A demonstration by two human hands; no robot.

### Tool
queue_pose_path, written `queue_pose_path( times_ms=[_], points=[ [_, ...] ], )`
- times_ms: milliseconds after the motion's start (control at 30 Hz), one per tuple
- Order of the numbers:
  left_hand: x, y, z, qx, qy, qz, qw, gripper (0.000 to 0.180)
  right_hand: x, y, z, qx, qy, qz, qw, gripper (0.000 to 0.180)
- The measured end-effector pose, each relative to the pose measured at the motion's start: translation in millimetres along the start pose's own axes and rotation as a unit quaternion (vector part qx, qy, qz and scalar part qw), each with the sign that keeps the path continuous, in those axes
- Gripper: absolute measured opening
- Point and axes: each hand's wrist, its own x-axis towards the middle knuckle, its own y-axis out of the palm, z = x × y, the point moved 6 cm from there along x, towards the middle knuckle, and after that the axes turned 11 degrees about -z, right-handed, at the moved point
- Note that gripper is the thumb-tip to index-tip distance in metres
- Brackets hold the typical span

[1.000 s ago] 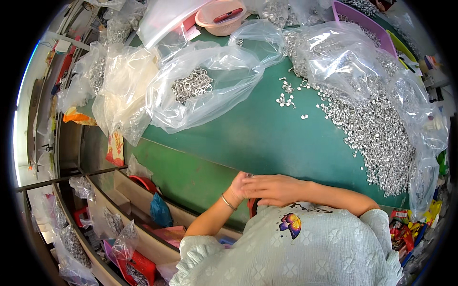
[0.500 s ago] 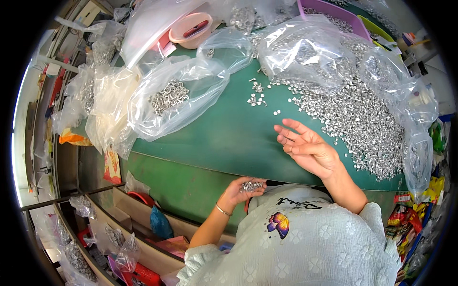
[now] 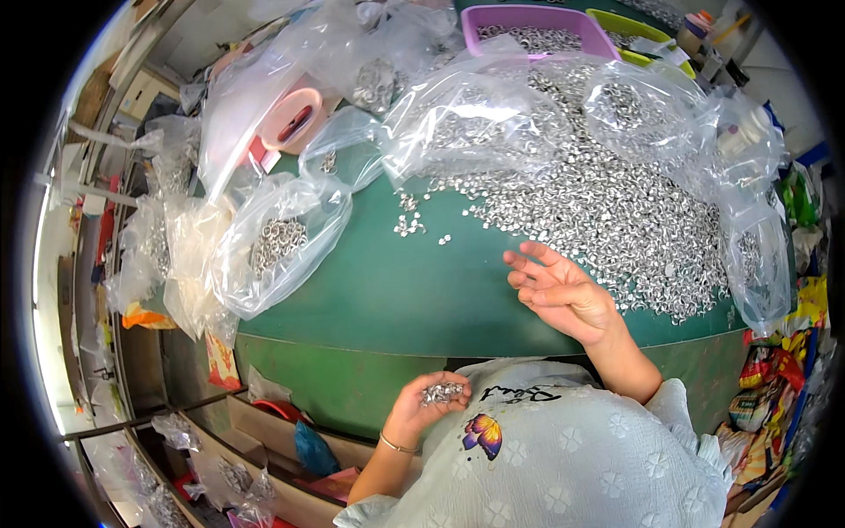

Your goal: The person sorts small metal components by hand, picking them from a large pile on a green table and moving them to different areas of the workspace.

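Note:
Low by the table's front edge, my left hand (image 3: 408, 412) is cupped, its fingers curled round a handful of small silver metal pieces (image 3: 443, 393). My right hand (image 3: 568, 304) hovers above the green tabletop, palm turned up and fingers loosely spread, with nothing visible in it. Just beyond it lies a broad pile of loose silver metal pieces (image 3: 651, 251), too small to name exactly. A few pieces (image 3: 410, 216) lie scattered left of the pile. Farther left, an open clear plastic bag (image 3: 321, 260) contains silver ring-shaped pieces (image 3: 278, 244).
Clear plastic sheeting (image 3: 466, 114) covers the pile's far side. Behind it stand a purple bin (image 3: 601, 37) and a yellow-green bin (image 3: 651, 57). A pink bowl (image 3: 308, 104) sits at the far left. Below left is a partitioned drawer (image 3: 255, 440); colourful packets (image 3: 759, 374) line the right.
My view has shifted, so the table's contents sit farther left in the picture. My left hand still cups its pieces; my right hand keeps its loose, spread pose, now nearer the pile.

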Motion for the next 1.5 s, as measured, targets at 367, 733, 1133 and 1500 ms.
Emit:
queue_pose_path(
  times_ms=[367,733,1133,1500],
  points=[
    [61.2,120.3,-31.4,-0.089,0.005,0.011,0.996,0.039,-31.9,-71.6,17.8,0.054,-0.067,-0.12,0.989,0.039],
    [116.6,214.7,-84.1,-0.24,0.103,0.1,0.96,0.036,-66.3,-97.3,39.8,-0.031,-0.158,-0.133,0.978,0.039],
    [142.2,223.7,-60.6,-0.267,-0.026,0.134,0.954,0.032,-67.7,-120.1,43.1,-0.074,-0.197,-0.158,0.965,0.036],
    [136.9,265.5,-216.1,-0.233,0.42,-0.124,0.868,0.04,-65.9,-108.9,43.0,-0.052,-0.161,-0.138,0.976,0.022]
  ],
)
